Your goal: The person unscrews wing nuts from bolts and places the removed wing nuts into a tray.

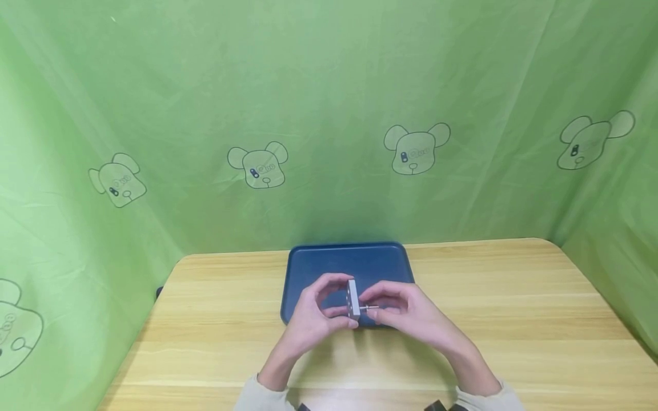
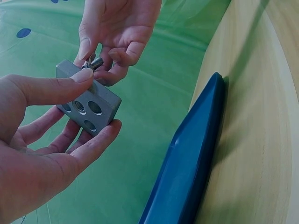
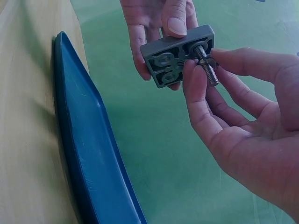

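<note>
Above the tray, my left hand (image 1: 315,317) holds a small grey block (image 1: 353,299) on edge, thumb on one side and fingertips on the opposite one. Several round holes go into one face of the block (image 2: 106,95), at least one of them threaded. From its recessed other face sticks out a threaded bolt (image 3: 212,76). A small metal nut (image 3: 205,61), seemingly winged, sits round this bolt close to the block. Thumb and index finger of my right hand (image 1: 411,308) pinch the nut; its other fingers curl loosely below. The fingertips partly hide the nut.
Beneath the hands a dark blue tray (image 1: 329,264) with a raised rim lies at the back of the light wood table (image 1: 488,297). A green curtain (image 1: 329,114) with printed bear heads stands behind the table and along both sides.
</note>
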Demonstrator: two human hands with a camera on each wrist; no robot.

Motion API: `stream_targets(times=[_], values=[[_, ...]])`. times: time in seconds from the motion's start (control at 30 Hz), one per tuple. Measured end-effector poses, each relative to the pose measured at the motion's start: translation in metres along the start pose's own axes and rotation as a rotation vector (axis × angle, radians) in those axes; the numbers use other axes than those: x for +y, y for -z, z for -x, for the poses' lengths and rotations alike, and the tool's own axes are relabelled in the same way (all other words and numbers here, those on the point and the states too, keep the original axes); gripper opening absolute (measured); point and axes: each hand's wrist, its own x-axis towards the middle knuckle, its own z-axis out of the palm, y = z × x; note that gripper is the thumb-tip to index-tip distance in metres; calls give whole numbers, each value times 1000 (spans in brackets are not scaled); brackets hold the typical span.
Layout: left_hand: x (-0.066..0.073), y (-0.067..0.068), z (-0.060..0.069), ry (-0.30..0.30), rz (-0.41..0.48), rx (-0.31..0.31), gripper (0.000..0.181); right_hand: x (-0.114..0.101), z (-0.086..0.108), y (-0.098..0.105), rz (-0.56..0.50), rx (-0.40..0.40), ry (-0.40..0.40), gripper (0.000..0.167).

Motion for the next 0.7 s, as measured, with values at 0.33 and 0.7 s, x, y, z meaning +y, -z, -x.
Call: stream_targets(times=[0.33,0.7], values=[[0,0,0,-2,-3,2,76,0,0,-1,-14,16,-35,27],[1,0,0,5,-18,7,75,-1,-1,-2,-34,-1,-44,30]])
